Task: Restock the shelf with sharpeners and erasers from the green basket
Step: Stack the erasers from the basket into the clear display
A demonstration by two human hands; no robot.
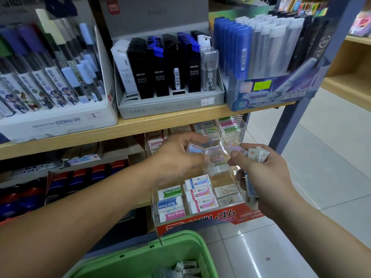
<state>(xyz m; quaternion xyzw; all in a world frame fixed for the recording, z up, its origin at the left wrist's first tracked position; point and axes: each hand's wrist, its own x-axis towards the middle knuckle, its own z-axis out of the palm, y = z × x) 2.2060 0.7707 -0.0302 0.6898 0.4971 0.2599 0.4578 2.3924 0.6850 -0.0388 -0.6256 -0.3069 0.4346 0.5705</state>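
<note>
Two hands are working at the eraser section below the upper shelf board point(140, 126). Both forearms are extending forward and upward from the bottom corners of the view, converging over a clear display tray point(154, 199).

Left hand point(178, 155): it is hovering above the rear of the tray, back of the hand facing the camera, fingers curling inward. It is pinching a wrapped eraser point(195, 150) between thumb and fingertips; this part is blurring, so finer detail cannot be told.

Right hand point(267, 177): it is sitting just right of the tray, thumb side turned up, fingers closing around a bundle of erasers point(258, 154). More of the bundle is showing below the curled fingers. Thumb and forefinger are pointing toward the left hand, the two hands near each other but apart.

Tray contents: "Hard Eraser" packs point(170, 201) are lying stacked in the front left compartment, pink-and-white erasers point(200, 194) in the middle one, pale illustrated erasers point(226, 192) in the right one. A red carton point(210, 216) is sitting beneath the tray front.

Green basket point(130, 261): it is standing below the forearms at the bottom edge, with loose erasers point(187, 266) lying inside
</note>
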